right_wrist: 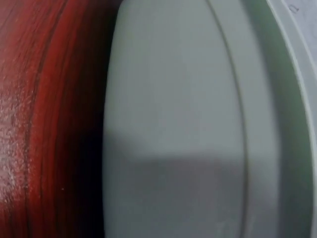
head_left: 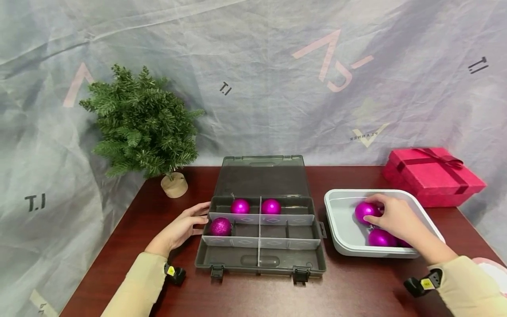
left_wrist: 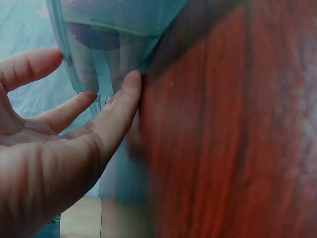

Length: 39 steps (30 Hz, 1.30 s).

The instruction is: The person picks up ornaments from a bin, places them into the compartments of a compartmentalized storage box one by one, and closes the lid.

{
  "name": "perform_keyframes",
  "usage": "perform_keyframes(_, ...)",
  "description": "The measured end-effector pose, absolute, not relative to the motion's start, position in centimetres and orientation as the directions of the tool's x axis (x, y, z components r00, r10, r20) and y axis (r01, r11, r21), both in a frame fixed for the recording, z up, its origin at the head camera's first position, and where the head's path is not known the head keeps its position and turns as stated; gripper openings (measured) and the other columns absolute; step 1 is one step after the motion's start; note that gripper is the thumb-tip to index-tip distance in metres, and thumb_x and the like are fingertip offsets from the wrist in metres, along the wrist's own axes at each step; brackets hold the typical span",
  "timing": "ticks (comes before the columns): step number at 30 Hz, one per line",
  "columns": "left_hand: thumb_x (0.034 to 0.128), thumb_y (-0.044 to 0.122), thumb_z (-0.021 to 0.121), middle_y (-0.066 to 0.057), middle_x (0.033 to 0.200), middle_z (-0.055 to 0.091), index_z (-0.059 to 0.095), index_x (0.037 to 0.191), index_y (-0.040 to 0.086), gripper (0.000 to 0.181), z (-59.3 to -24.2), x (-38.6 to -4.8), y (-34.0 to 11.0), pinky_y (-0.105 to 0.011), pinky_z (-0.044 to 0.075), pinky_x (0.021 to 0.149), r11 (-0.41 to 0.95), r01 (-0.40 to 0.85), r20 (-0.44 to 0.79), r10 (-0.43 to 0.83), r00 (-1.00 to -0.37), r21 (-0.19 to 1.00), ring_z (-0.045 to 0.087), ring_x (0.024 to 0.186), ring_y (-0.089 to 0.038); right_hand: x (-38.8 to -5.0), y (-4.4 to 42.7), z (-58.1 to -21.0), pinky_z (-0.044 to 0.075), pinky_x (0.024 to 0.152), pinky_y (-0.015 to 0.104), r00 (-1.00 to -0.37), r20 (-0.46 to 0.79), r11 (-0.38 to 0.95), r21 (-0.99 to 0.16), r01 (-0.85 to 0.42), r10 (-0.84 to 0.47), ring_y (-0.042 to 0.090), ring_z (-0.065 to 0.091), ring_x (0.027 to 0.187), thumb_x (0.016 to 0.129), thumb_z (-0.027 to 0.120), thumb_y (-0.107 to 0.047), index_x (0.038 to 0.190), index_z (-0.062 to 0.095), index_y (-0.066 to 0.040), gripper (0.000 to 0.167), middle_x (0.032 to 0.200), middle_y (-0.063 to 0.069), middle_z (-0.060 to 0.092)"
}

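Note:
In the head view my right hand (head_left: 394,215) reaches into a white tub (head_left: 344,251) and pinches a shiny purple Christmas ball (head_left: 365,213) between thumb and fingers. Another purple ball (head_left: 381,238) lies below it, and a further one is partly covered by the hand. My left hand (head_left: 185,226) touches the left side of a grey compartment box (head_left: 229,255), its fingers extended, as the left wrist view also shows on the hand (left_wrist: 74,124). Two smooth balls (head_left: 240,206) sit in the back row, one per compartment. A glittery ball (head_left: 220,226) is in the middle row's left compartment.
The box's lid (head_left: 261,176) stands raised at the back. A small artificial tree (head_left: 146,123) on a wooden base is at the back left, a red gift box (head_left: 431,176) at the back right. Part of a pinkish-white round item (head_left: 493,273) shows at the right edge.

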<state>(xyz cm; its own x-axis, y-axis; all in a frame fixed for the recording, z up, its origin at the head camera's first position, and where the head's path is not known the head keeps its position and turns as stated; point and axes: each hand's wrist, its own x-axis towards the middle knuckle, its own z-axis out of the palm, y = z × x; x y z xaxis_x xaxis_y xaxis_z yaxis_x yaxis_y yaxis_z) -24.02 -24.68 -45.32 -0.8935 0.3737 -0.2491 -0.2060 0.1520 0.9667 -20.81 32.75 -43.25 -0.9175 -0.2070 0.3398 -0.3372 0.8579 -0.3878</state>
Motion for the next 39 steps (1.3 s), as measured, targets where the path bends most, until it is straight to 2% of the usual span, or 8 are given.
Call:
perform_keyframes(5, 0.0999, 0.005, 0.051, -0.027, 0.160, 0.027, 0.024, 0.160, 0.001, 0.066, -45.1, -24.0, -24.6, -0.059, 0.039, 0.105, 0.152, -0.195, -0.239, 0.385, -0.891, 0.969, 0.050, 0.117, -0.025, -20.8, 32.6, -42.4, 0.051, 0.070, 0.044, -0.906, 0.384, 0.862, -0.384, -0.331, -0.177, 0.031, 0.071, 0.079, 0.069, 0.093, -0.014, 0.108, 0.075, -0.002, 0.044, 0.087, 0.012, 0.075)
perform_keyframes(12, 0.0999, 0.003, 0.050, -0.028, 0.160, 0.026, 0.023, 0.161, 0.001, 0.067, -45.2, -23.9, -24.8, -0.058, 0.039, 0.104, 0.145, -0.191, -0.233, 0.384, -0.894, 0.971, 0.051, 0.117, -0.025, -20.4, 31.4, -40.2, 0.050, 0.066, 0.021, -0.937, 0.330, 0.816, -0.506, -0.278, -0.115, 0.038, 0.074, 0.084, 0.076, 0.091, -0.018, 0.114, 0.071, -0.003, 0.045, 0.095, 0.019, 0.075)
perform_keyframes(16, 0.0997, 0.004, 0.051, -0.027, 0.160, 0.027, 0.024, 0.161, 0.002, 0.067, -45.3, -23.9, -24.8, -0.057, 0.040, 0.104, 0.150, -0.196, -0.239, 0.376, -0.895, 0.969, 0.051, 0.117, -0.025, -20.1, 30.6, -39.0, 0.046, 0.067, 0.015, -0.934, 0.341, 0.807, -0.520, -0.281, -0.106, 0.036, 0.074, 0.084, 0.079, 0.089, -0.019, 0.116, 0.071, -0.008, 0.043, 0.097, 0.017, 0.075)
perform_keyframes(22, 0.0988, 0.003, 0.051, -0.026, 0.159, 0.030, 0.026, 0.160, 0.003, 0.066, -45.5, -24.1, -24.8, -0.056, 0.042, 0.102, 0.145, -0.203, -0.244, 0.366, -0.898, 0.968, 0.054, 0.113, -0.024, -19.6, 28.7, -37.4, 0.051, 0.065, 0.021, -0.927, 0.353, 0.779, -0.543, -0.312, -0.125, 0.039, 0.073, 0.090, 0.080, 0.089, -0.021, 0.119, 0.070, -0.010, 0.044, 0.104, 0.019, 0.074)
perform_keyframes(26, 0.0982, 0.002, 0.051, -0.025, 0.158, 0.032, 0.028, 0.160, 0.004, 0.066, -45.5, -24.1, -24.7, -0.055, 0.042, 0.102, 0.144, -0.208, -0.247, 0.358, -0.900, 0.967, 0.053, 0.114, -0.024, -19.5, 27.1, -36.8, 0.049, 0.067, 0.013, -0.905, 0.392, 0.730, -0.568, -0.380, -0.166, 0.040, 0.072, 0.093, 0.079, 0.089, -0.013, 0.118, 0.070, -0.009, 0.044, 0.108, 0.016, 0.073)
perform_keyframes(29, 0.0985, 0.003, 0.051, -0.027, 0.158, 0.031, 0.027, 0.160, 0.003, 0.066, -45.4, -24.0, -24.7, -0.056, 0.042, 0.102, 0.152, -0.200, -0.243, 0.365, -0.899, 0.968, 0.053, 0.115, -0.025, -19.6, 25.9, -36.6, 0.046, 0.072, 0.009, -0.861, 0.464, 0.711, -0.533, -0.458, -0.207, 0.034, 0.073, 0.093, 0.076, 0.089, -0.008, 0.116, 0.071, -0.009, 0.044, 0.106, 0.009, 0.074)
perform_keyframes(34, 0.0993, 0.004, 0.051, -0.027, 0.158, 0.030, 0.025, 0.160, 0.003, 0.066, -45.3, -23.9, -24.6, -0.057, 0.041, 0.103, 0.160, -0.196, -0.243, 0.370, -0.897, 0.968, 0.050, 0.120, -0.029, -19.6, 23.8, -36.1, 0.048, 0.076, 0.017, -0.791, 0.550, 0.694, -0.458, -0.555, -0.269, 0.024, 0.072, 0.092, 0.073, 0.090, -0.007, 0.115, 0.072, -0.010, 0.045, 0.105, 0.001, 0.074)
perform_keyframes(39, 0.1000, 0.003, 0.049, -0.027, 0.159, 0.028, 0.024, 0.160, 0.002, 0.065, -45.3, -24.0, -24.5, -0.058, 0.040, 0.104, 0.152, -0.200, -0.244, 0.371, -0.896, 0.968, 0.048, 0.122, -0.030, -19.7, 21.6, -35.8, 0.053, 0.080, 0.026, -0.775, 0.556, 0.653, -0.472, -0.592, -0.301, 0.019, 0.071, 0.093, 0.073, 0.090, -0.005, 0.115, 0.072, -0.010, 0.046, 0.106, -0.001, 0.074)
